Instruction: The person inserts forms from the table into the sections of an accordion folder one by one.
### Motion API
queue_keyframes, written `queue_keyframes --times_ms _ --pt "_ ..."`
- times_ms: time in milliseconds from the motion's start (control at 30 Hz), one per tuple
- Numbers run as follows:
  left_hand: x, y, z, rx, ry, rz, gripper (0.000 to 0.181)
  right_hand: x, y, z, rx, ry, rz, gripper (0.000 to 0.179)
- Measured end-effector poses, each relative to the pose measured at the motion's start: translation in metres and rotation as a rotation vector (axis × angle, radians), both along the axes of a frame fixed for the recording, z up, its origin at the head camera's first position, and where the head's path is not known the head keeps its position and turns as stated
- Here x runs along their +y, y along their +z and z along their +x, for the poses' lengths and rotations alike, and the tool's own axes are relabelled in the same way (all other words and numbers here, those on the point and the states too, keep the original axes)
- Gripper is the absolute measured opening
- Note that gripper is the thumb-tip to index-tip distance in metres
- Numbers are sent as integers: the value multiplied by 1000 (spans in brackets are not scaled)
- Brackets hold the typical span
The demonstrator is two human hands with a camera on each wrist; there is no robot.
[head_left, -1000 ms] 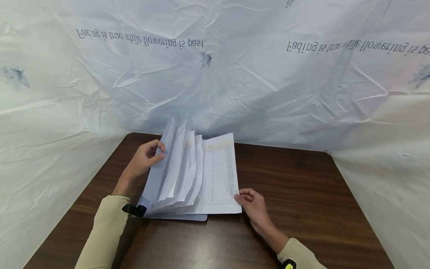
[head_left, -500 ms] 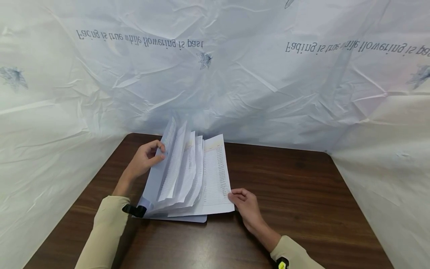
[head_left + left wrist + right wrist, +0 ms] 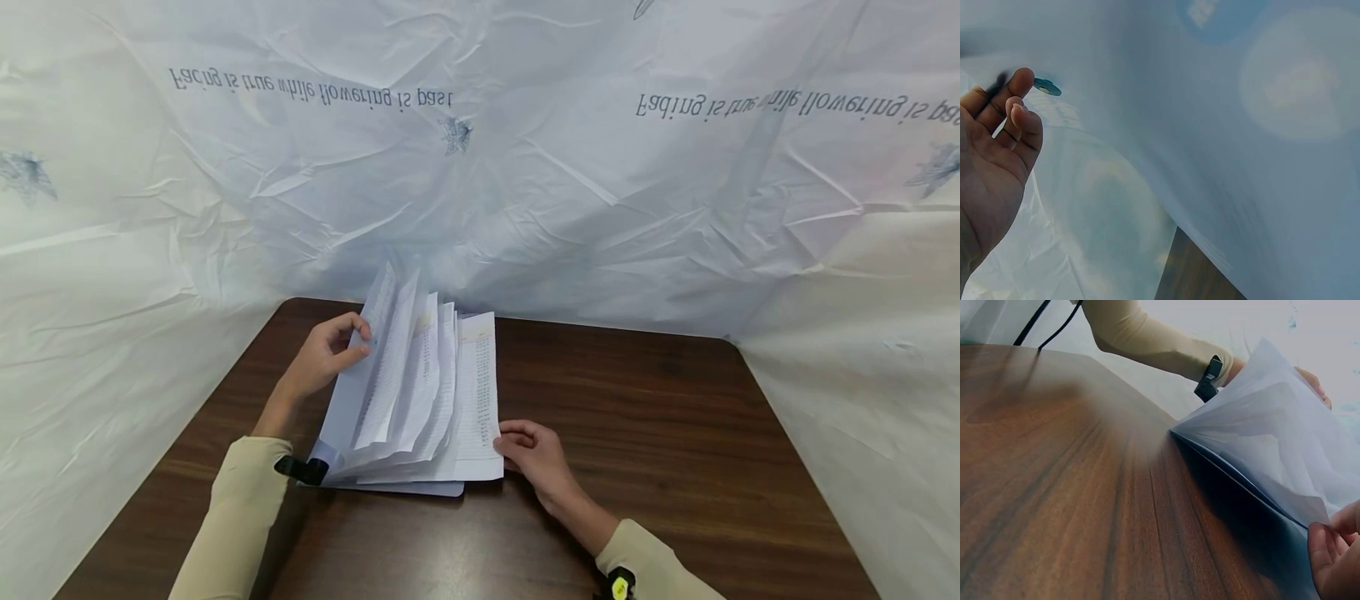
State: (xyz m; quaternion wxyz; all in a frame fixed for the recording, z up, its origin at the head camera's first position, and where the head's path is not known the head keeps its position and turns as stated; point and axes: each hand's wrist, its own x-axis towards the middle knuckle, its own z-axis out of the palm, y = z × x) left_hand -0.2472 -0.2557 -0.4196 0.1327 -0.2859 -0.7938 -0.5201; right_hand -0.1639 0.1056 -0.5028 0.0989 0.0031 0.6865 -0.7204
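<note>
A pale blue-grey folder (image 3: 420, 488) lies on the table with its cover (image 3: 343, 412) raised at the left. My left hand (image 3: 321, 357) holds the cover's upper edge between thumb and fingers. Several printed sheets (image 3: 401, 383) fan upward inside. At the right lies a sheet with columns of figures (image 3: 476, 408); my right hand (image 3: 538, 461) pinches its edge near the lower right corner. In the left wrist view, a teal snap button (image 3: 1047, 87) shows beside the fingertips of my left hand (image 3: 994, 159). The right wrist view catches the curved sheets (image 3: 1272, 434) edge-on.
The dark wood-grain table (image 3: 637, 417) extends to the right and in front of the folder. White plastic sheeting (image 3: 525, 167) with upside-down lettering hangs behind the table and along both sides. Black straps circle both wrists.
My right hand has moved left, drawing the pinched sheet's right edge in toward the folder, so less of the page shows. My left hand and the raised cover have stayed put.
</note>
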Motion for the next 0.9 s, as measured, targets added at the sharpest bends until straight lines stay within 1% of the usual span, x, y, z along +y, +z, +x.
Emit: queue_keyframes --times_ms 167,467,700,900 --pt "1 -1 -1 4 2 -3 10 -3 1 -2 31 45 25 33" --pt "2 -3 -3 27 -22 9 11 -12 3 -9 70 77 40 33" --pt "2 -3 -3 9 -29 10 11 -21 3 -12 98 106 14 34" --pt "3 -1 -1 -5 -28 9 11 -28 4 -13 123 116 33 33"
